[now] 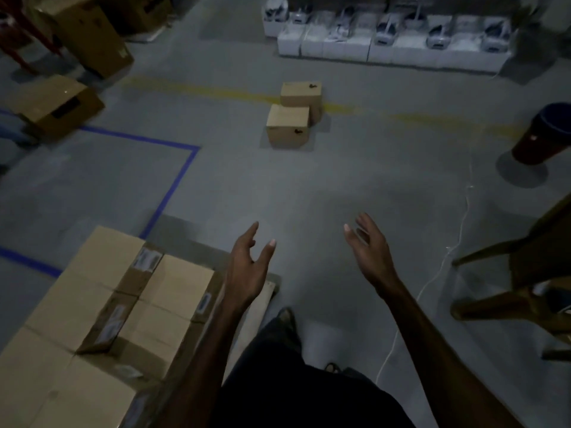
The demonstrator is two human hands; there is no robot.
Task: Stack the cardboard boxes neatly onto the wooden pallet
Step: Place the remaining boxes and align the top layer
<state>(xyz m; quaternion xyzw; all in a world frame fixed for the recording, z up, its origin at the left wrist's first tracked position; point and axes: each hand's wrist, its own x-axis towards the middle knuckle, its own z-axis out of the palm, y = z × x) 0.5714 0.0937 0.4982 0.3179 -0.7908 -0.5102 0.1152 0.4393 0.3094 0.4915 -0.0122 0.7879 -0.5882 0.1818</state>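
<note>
Open floor: a broad stretch of bare grey floor [309, 180] lies between the hands and the 2 small boxes ahead.
Left edge: a blue tape line [173, 186] turns a corner on the floor, running toward the stacked boxes.
Far edge: a faded yellow line [216, 92] crosses the floor, passing beneath the small boxes; behind it stands a row of white cartons [392, 47].
Right edge: a dark bin [547, 134] stands tilted in view, and wooden chair legs [509, 273] reach in at lower right; a thin white cable [432, 279] trails along the floor between them and the person.
Far left: larger brown boxes [55, 106] sit in shadow.
Small boxes: near box [288, 129] and far box [301, 97] are plain tan cardboard, closed, touching, the far one offset to the right.
Stacked boxes: taped cartons [102, 304] with white labels fill the lower left, packed side by side on the pallet [265, 295], of which only a pale corner shows.
Left hand [247, 267]: grip spread wide, fingers straight, holding nothing, just beside the stack's corner.
Right hand [367, 242]: grip spread, palm facing inward, holding nothing, over bare floor.
</note>
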